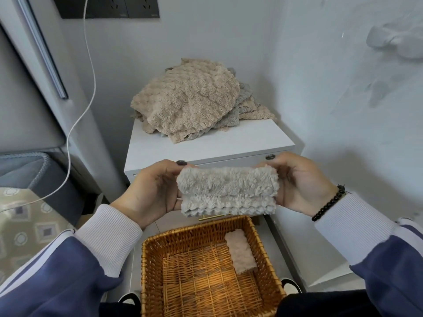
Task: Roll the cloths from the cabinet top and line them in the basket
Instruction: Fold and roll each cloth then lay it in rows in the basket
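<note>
both hands are gripping one rolled grey cloth (227, 191) by its ends, the left hand (151, 191) and right hand (304, 181) holding it level above the wicker basket (146, 271). a pink roll (240, 253) is lying against the basket's right wall. more cloths (190, 99) are sitting heaped on the white cabinet top (251, 136) behind.

Both hands (158, 191) (302, 181) grip rolled grey cloth (229, 191) above basket (146, 271); pink roll (240, 251) inside.
</note>
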